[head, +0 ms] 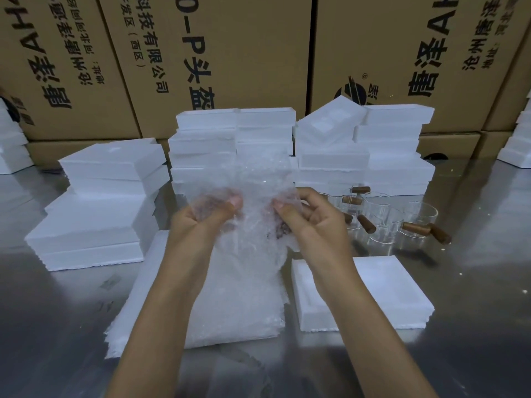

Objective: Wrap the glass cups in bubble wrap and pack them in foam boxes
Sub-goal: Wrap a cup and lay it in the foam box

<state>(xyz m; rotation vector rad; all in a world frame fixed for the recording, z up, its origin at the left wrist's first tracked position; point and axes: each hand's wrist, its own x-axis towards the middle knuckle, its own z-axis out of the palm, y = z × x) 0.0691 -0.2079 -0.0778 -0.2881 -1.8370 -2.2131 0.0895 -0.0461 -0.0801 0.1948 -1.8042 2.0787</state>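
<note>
Both hands hold up one clear bubble wrap sheet (pixel 260 182) above the table's middle. My left hand (pixel 205 218) pinches its left part between thumb and fingers, and my right hand (pixel 309 218) pinches its right part. Below them lies a stack of bubble wrap sheets (pixel 230 305). Several glass cups (pixel 385 222) with brown wooden handles stand in a group just right of my right hand. A single white foam box (pixel 388 291) lies flat on the table under my right forearm.
Stacks of white foam boxes (pixel 235 145) stand behind the hands, with more stacked foam boxes at the left (pixel 94 214) and back right (pixel 396 145). Large cardboard cartons (pixel 230 53) wall off the back. The steel table (pixel 57 326) shows at the front left.
</note>
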